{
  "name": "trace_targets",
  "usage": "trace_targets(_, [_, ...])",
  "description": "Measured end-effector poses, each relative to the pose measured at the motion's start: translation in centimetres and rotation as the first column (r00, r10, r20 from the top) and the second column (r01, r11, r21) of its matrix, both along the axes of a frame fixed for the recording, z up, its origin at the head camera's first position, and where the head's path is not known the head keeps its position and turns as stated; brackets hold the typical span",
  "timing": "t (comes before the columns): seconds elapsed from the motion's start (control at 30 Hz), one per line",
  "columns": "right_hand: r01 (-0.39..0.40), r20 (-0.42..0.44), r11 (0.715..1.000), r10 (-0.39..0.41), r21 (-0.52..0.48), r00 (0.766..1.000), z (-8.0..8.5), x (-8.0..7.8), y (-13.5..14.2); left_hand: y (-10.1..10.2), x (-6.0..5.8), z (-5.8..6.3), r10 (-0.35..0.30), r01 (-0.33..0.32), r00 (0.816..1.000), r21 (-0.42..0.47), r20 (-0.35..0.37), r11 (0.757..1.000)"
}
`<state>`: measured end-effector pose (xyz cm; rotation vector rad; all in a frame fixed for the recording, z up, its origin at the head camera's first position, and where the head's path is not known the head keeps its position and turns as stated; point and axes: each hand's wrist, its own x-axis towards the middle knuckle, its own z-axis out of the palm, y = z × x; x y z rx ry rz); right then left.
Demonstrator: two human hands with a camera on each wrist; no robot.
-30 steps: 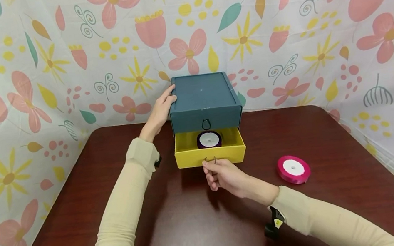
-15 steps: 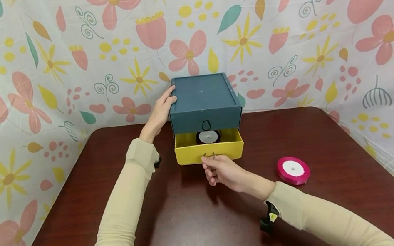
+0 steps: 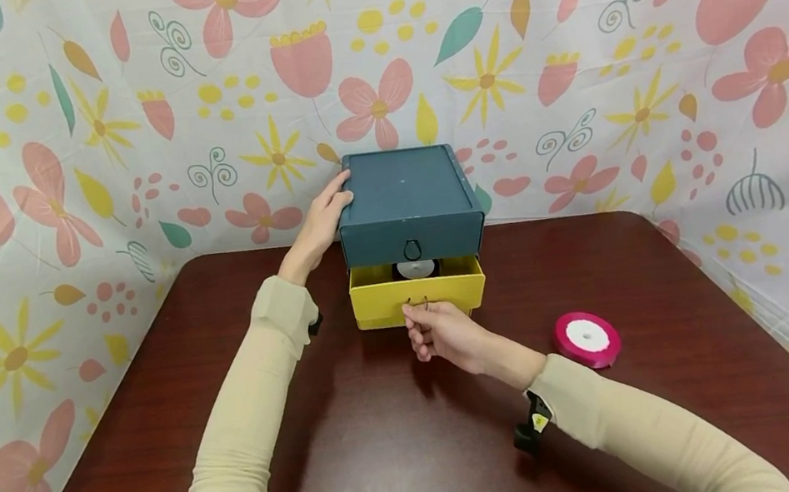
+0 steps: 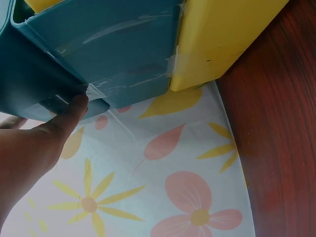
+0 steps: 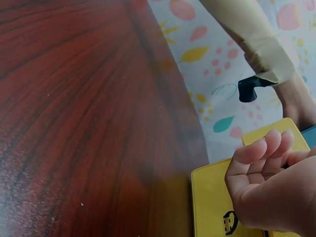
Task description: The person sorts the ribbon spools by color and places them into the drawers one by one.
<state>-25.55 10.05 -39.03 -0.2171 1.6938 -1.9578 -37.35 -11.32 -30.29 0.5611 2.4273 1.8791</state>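
My left hand (image 3: 321, 221) rests on the upper left edge of a dark blue drawer box (image 3: 402, 182); in the left wrist view a finger (image 4: 71, 116) lies against its side. Below the blue part, a yellow drawer (image 3: 372, 299) stands partly pulled out. My right hand (image 3: 456, 336) pinches the thin dark loop handle on its front; the fingertips partly hide the loop. Inside the drawer lies a ribbon spool (image 3: 416, 269) with a white centre and dark rim, its front part hidden by the drawer front. In the right wrist view the right hand (image 5: 269, 187) is before the yellow front.
A pink ribbon spool (image 3: 588, 339) lies flat on the brown table (image 3: 363, 452), right of the box. The upper blue drawer carries a black loop (image 3: 412, 249). A floral cloth (image 3: 192, 98) hangs behind the table.
My right hand has moved away from me with the yellow drawer, which has slid further into the box. Less of the spool inside shows. The left hand and the pink spool have stayed put.
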Motion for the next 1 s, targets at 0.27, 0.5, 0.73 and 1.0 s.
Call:
trace_targets(0.27, [0.001, -0.007, 1.000, -0.001, 0.005, 1.000, 0.1, -0.7, 0.0, 0.0, 0.0, 0.1, -0.005, 0.005, 1.000, 0.015, 0.028, 1.000])
trace_targets(0.5, [0.006, -0.006, 1.000, -0.006, 0.011, 1.000, 0.0, -1.1, -0.1, 0.0, 1.6, 1.6, -0.030, 0.030, 0.997, 0.011, 0.070, 0.999])
trace_targets(0.73, [0.021, -0.011, 1.000, -0.021, 0.020, 1.000, 0.0, -1.7, -0.2, 0.0, 1.3, 1.4, -0.026, 0.026, 0.999, -0.004, 0.039, 1.000])
trace_targets(1.0, [0.026, -0.010, 0.999, -0.025, 0.019, 1.000, 0.0, -2.1, -0.3, -0.1, -0.1, -0.2, 0.004, -0.004, 1.000, -0.002, -0.008, 1.000])
